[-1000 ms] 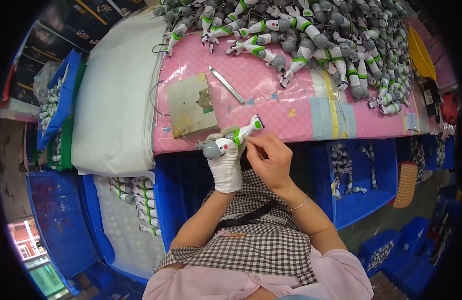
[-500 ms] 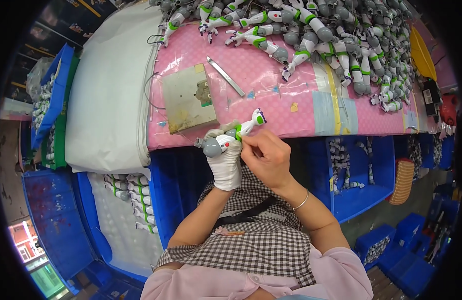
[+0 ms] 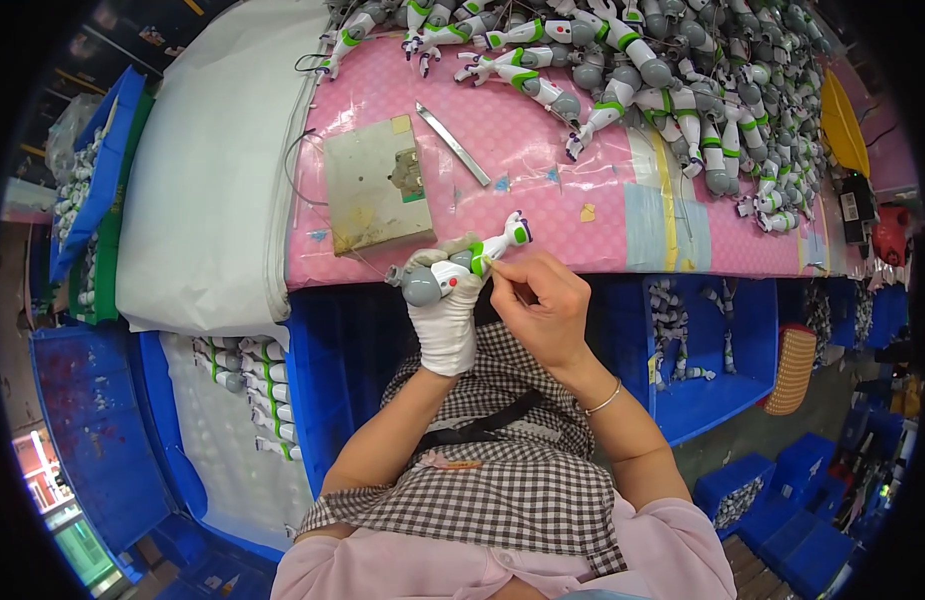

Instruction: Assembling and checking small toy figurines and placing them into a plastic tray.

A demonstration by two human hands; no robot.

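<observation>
My left hand (image 3: 446,325), in a white glove, is closed around a toy arm (image 3: 479,259) with a grey ball shoulder, white and green sections and a red dot. The toy's hand end points up and to the right, just past the table's front edge. My bare right hand (image 3: 549,302) hovers close beside the toy's green elbow band, thumb and forefinger pinched together. Whatever those fingertips may hold is too small to make out. Behind the toy, a grey metal box (image 3: 367,185) rests on the pink-covered table, with metal tweezers (image 3: 452,143) to its right.
Many more toy arms (image 3: 717,110) are heaped at the back right of the table (image 3: 527,205). White sheeting (image 3: 207,190) covers its left part. Blue bins with toy arms stand below, at left (image 3: 302,370) and right (image 3: 702,400). A yellow tray (image 3: 842,125) leans at the far right.
My right hand has drawn slightly right, away from the toy arm, and its fingertips now show a small gap from it. The left hand keeps its hold. The whole view has shifted a little.
</observation>
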